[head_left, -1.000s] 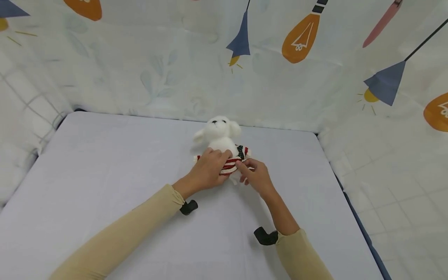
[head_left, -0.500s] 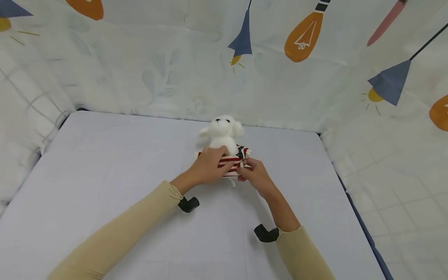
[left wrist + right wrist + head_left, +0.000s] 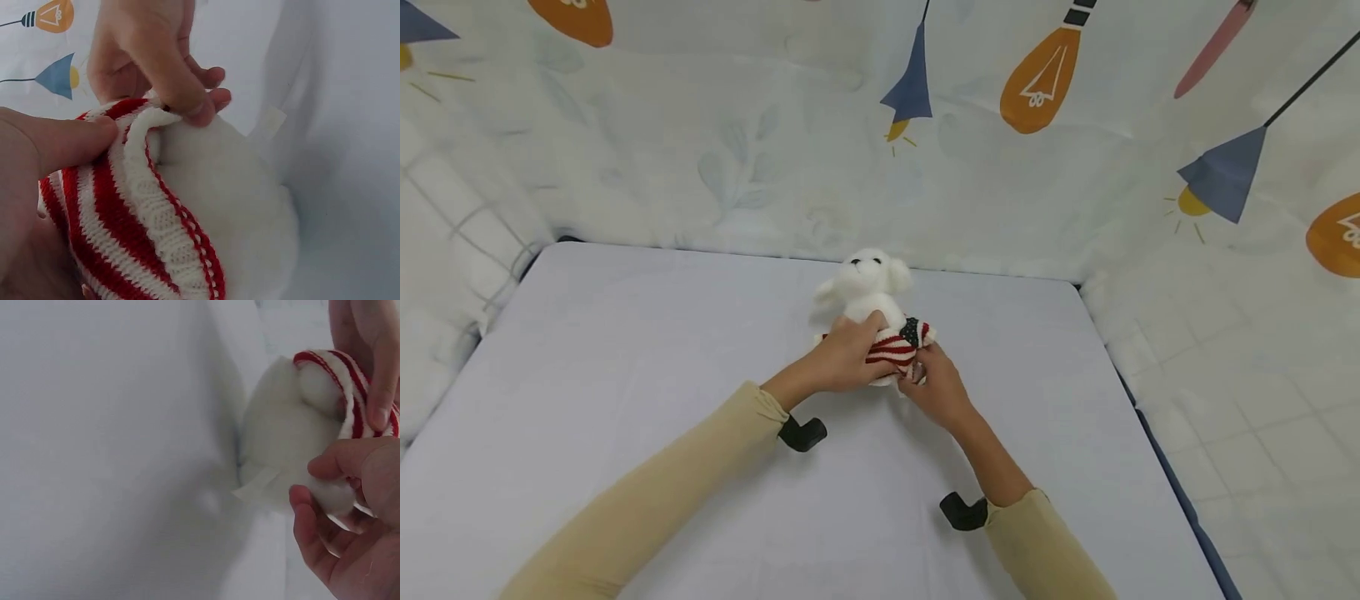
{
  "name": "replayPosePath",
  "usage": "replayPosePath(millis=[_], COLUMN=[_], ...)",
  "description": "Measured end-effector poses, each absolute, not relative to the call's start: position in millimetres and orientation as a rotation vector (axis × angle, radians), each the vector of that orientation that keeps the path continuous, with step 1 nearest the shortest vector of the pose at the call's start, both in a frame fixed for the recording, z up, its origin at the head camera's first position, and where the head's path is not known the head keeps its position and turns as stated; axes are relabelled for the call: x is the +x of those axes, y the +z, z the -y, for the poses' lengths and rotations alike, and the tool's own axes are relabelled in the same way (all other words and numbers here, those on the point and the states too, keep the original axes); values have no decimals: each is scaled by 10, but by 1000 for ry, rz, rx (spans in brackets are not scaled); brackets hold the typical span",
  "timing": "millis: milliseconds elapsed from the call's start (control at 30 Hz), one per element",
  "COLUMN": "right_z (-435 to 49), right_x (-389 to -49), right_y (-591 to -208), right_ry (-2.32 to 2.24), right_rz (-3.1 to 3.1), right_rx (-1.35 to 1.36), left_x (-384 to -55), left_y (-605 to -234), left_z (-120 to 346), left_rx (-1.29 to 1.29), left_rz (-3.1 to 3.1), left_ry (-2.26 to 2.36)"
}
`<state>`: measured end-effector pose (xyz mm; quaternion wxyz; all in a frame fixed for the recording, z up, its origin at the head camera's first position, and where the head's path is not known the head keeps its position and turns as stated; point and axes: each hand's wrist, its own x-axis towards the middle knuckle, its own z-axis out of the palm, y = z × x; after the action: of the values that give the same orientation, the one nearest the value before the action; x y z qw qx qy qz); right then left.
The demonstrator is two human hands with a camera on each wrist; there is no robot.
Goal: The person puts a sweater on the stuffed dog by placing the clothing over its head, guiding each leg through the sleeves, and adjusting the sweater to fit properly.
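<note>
The desk (image 3: 595,358) has a white covering; a pale curtain (image 3: 820,100) printed with orange bulbs (image 3: 1039,82) and blue lamps (image 3: 1225,175) backs its far edge. The plush toy (image 3: 868,287) sits near that edge. Left hand (image 3: 847,354) grips its striped garment (image 3: 119,206); right hand (image 3: 942,387) grasps the plush toy's lower end.

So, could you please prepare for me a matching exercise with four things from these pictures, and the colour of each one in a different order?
1. toy
2. garment
3. sleeves
4. printed bulbs

A. orange
B. red and white stripes
C. beige
D. white, with dark eyes

Right pairs: 1-D, 2-B, 3-C, 4-A.
</note>
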<state>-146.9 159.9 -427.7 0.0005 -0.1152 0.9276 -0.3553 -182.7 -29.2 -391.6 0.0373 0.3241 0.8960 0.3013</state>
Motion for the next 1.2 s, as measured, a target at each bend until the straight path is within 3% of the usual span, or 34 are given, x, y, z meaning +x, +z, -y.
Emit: replayPosePath(millis=[533,767,967,1100,1200], right_z=[-1674,-1775,-1963,-2001,-1999], right_x=[-1349,-1402,-1510,-1569,-1597], right_y=[-4272,-4159,-3953,-3952,-3984], right_ry=[-1064,-1023,-1059,-1312,-1530], right_rz=[-2579,-2512,-2688,-2679,-2619], right_rx=[-533,-629,-379,-143,-119], left_x=[-1730,-1739,-1758,-1764,-1769], left_y=[-4019,-4020,-4033,-4021,-4010], left_z=[183,172,176,192,200], left_rx=[1034,976,981,973,997], left_rz=[-2898,-2818,-2820,-2800,-2768], left_ry=[856,1050,1111,1071,1038])
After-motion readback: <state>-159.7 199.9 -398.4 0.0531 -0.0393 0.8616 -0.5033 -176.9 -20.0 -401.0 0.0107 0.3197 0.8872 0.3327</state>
